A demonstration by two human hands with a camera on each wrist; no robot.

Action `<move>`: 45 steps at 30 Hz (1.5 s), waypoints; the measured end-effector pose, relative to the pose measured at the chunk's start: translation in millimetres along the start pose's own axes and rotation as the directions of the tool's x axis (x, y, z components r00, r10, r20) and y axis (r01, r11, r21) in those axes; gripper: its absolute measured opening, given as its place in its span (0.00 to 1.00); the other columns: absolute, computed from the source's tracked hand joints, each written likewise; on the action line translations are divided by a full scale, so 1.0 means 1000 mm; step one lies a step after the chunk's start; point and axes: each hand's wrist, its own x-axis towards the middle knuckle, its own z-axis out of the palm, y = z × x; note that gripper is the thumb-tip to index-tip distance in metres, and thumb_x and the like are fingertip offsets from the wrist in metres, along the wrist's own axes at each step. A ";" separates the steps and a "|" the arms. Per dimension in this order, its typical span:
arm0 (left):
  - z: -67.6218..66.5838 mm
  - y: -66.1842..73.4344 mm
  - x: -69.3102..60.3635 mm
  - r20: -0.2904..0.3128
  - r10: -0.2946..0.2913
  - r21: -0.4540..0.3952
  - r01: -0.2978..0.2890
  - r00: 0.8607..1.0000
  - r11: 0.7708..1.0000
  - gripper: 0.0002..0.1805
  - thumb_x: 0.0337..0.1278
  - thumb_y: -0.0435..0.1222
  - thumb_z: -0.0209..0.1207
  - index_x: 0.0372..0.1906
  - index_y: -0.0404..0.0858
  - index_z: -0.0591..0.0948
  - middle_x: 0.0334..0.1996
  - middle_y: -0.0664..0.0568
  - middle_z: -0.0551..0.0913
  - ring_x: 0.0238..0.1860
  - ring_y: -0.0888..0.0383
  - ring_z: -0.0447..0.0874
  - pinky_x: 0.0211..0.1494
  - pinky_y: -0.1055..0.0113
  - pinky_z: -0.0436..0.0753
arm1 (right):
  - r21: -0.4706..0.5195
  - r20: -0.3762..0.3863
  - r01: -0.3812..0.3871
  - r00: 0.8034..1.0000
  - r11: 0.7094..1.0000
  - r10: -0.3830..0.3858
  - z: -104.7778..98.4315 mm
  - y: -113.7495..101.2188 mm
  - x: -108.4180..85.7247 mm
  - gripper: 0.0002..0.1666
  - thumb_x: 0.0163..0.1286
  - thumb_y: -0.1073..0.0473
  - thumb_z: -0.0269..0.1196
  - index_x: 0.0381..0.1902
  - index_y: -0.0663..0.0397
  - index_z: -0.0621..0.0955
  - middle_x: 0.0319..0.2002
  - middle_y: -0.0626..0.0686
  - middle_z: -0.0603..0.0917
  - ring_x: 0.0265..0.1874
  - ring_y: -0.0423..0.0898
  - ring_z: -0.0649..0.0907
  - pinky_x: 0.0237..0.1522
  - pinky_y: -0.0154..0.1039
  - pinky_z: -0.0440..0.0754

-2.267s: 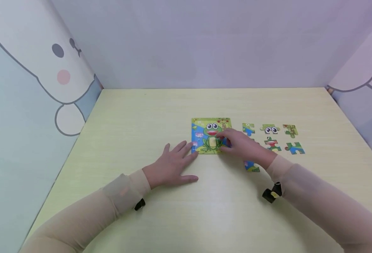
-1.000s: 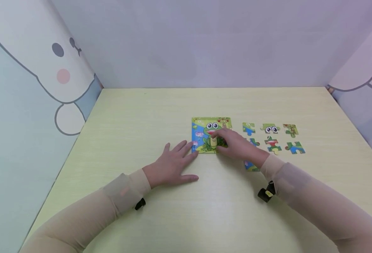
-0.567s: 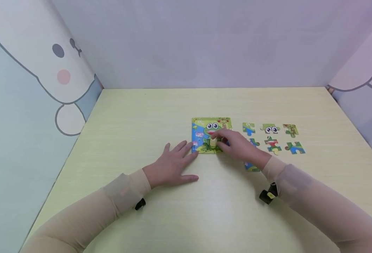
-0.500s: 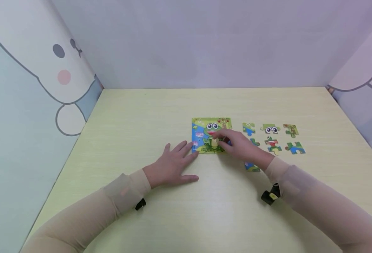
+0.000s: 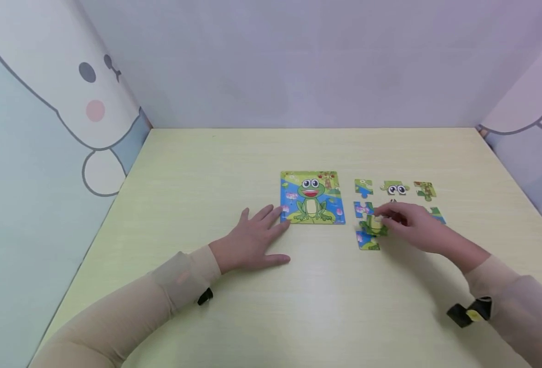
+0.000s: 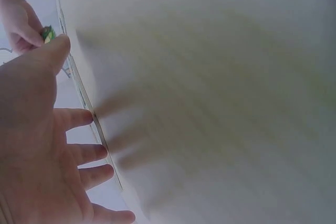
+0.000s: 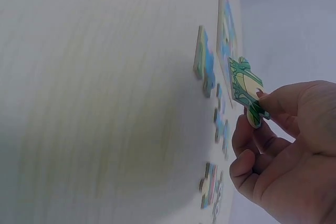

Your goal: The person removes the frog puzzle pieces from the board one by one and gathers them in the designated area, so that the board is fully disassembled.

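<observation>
In the head view my right hand (image 5: pixel 418 227) pinches a jigsaw puzzle piece (image 5: pixel 373 226) between thumb and fingers. The piece is green with a pale yellow belly part, and the right wrist view shows it raised above the table, tilted. It hangs over the left column of loose pieces, close to a blue and pink piece (image 5: pixel 361 209) and a blue-green corner piece (image 5: pixel 367 242). My left hand (image 5: pixel 250 240) lies with spread, straight fingers at the lower left corner of the frog picture board (image 5: pixel 311 207); its fingertips touch the board's edge.
Further loose puzzle pieces lie right of the board: a blue-green piece (image 5: pixel 364 188), an eyes piece (image 5: pixel 396 189) and a tree piece (image 5: pixel 425 190). Another blue-green piece (image 5: pixel 438 214) is partly behind my right hand. A grey wall (image 5: pixel 312 66) borders the pale table (image 5: pixel 216 158).
My right hand has moved right from over the frog board to the loose pieces, carrying the puzzle piece. The board's whole picture now shows. The left hand has stayed put.
</observation>
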 end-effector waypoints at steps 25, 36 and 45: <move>0.000 0.001 0.000 0.015 -0.012 0.005 0.012 1.000 1.000 0.47 0.68 0.70 0.51 0.83 0.48 0.62 0.85 0.45 0.54 0.85 0.41 0.51 0.75 0.24 0.56 | -0.188 -0.076 -0.019 0.997 0.982 0.005 -0.014 0.045 -0.042 0.15 0.73 0.65 0.66 0.56 0.60 0.85 0.43 0.51 0.86 0.36 0.29 0.74 0.32 0.34 0.75; -0.001 0.001 -0.001 0.020 -0.016 -0.007 0.016 1.000 1.000 0.47 0.69 0.69 0.52 0.83 0.47 0.62 0.85 0.45 0.53 0.85 0.41 0.50 0.76 0.24 0.55 | -0.138 -0.024 0.005 1.000 0.990 -0.009 -0.004 -0.002 0.001 0.21 0.75 0.59 0.66 0.62 0.61 0.82 0.51 0.57 0.86 0.45 0.50 0.81 0.38 0.40 0.80; -0.001 0.002 0.000 0.013 -0.018 -0.001 0.018 1.000 1.000 0.47 0.68 0.70 0.52 0.83 0.48 0.62 0.85 0.45 0.53 0.85 0.41 0.50 0.75 0.24 0.56 | -0.187 0.050 0.132 0.991 0.973 -0.125 0.019 -0.043 0.052 0.27 0.74 0.59 0.67 0.67 0.62 0.79 0.62 0.62 0.82 0.57 0.58 0.83 0.59 0.60 0.82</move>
